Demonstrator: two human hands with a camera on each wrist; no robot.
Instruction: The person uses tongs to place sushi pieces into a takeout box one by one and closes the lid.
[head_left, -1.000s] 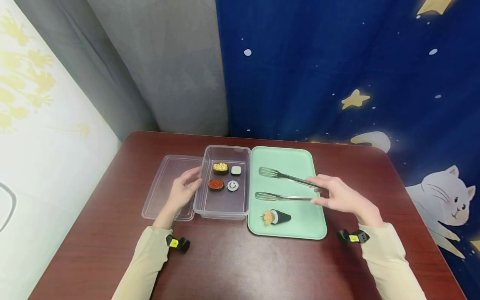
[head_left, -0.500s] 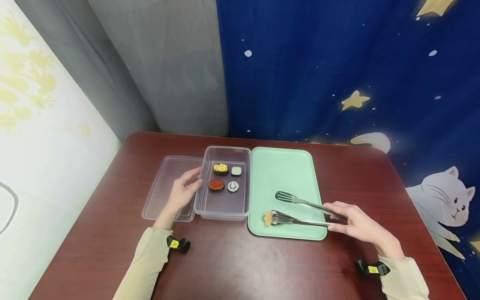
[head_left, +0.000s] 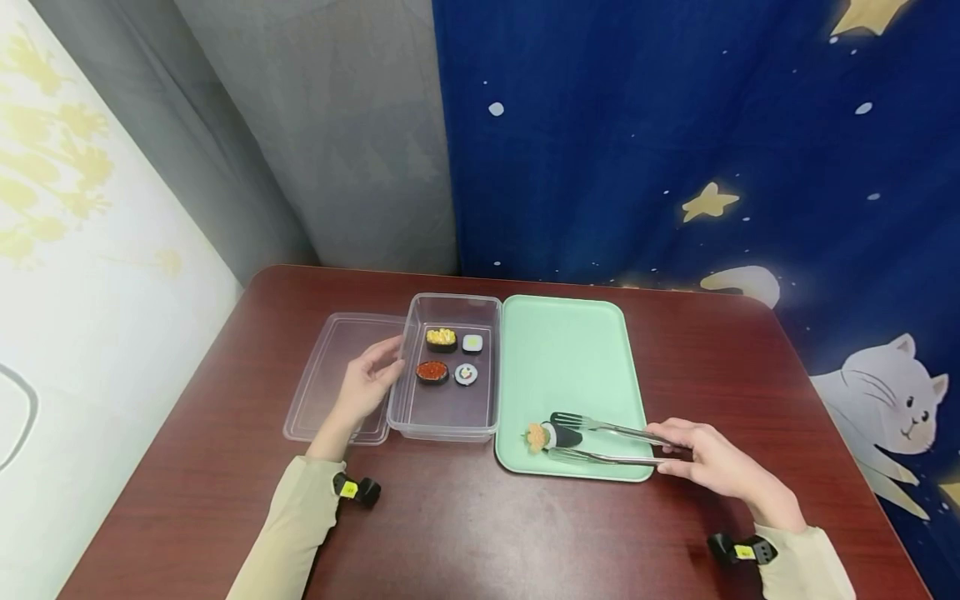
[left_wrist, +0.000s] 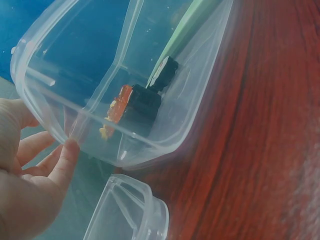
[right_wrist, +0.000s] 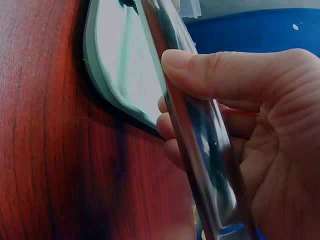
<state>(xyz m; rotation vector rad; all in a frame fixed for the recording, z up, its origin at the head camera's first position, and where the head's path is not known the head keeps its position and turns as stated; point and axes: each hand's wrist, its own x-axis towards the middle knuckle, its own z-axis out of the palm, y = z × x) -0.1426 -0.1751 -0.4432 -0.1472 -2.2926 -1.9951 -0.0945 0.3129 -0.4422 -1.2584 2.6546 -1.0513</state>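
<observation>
My right hand (head_left: 707,458) holds metal serving tongs (head_left: 618,430) low over the front of the green tray (head_left: 570,350). Their two slotted ends lie on either side of a hand roll (head_left: 564,436), a black cone with white rice and an orange topping. Close up in the right wrist view, the thumb (right_wrist: 220,75) lies along one tong arm. My left hand (head_left: 367,379) touches the left wall of a clear plastic box (head_left: 442,421), its fingertips at the rim. Inside sit a corn-topped sushi (head_left: 441,337), a red roe sushi (head_left: 432,372) and two small rolls (head_left: 466,374).
A clear lid (head_left: 318,379) lies flat left of the box, partly under my left hand. Box and tray stand side by side on the dark red wooden table (head_left: 525,533). Grey and blue curtains (head_left: 570,167) hang behind it, and a white wall (head_left: 90,317) rises at the left.
The tongs came toward the front of the tray with my right hand, and their ends drew together around the hand roll. My left hand stays at the box.
</observation>
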